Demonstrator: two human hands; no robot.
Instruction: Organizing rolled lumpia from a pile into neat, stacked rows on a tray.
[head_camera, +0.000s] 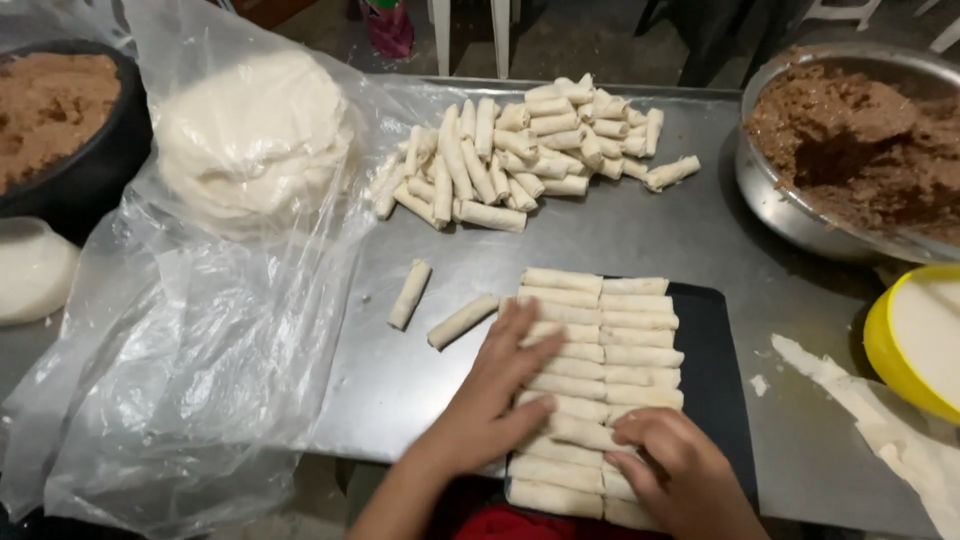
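Steel table (650, 230), grey and worn, spanning the whole view. Over its left edge, a big clear plastic bag (190, 350) with a stack of round white wrappers (250, 135) inside. At the far right corner, a metal bowl (790, 215) of brown filling; at the far left corner, a dark bowl (95, 170) with more of the same. Toward the far edge, mid-table, a loose heap of rolled spring rolls (520, 150). At the near edge, a black tray (715, 370) carrying two neat columns of spring rolls (620, 340). At the right edge, a yellow-rimmed dish (915, 340), with scraps of torn wrapper (880, 430) near it. Just left of the tray, two stray rolls (435, 305) lying apart on bare steel.

Left hand (495, 395) flat on the tray's left column, fingers (525, 335) spread wide and pressing, gripping nothing. Right hand (675, 465) at the tray's near end, fingers curled down onto the rolls; whether pinching one, cannot tell.
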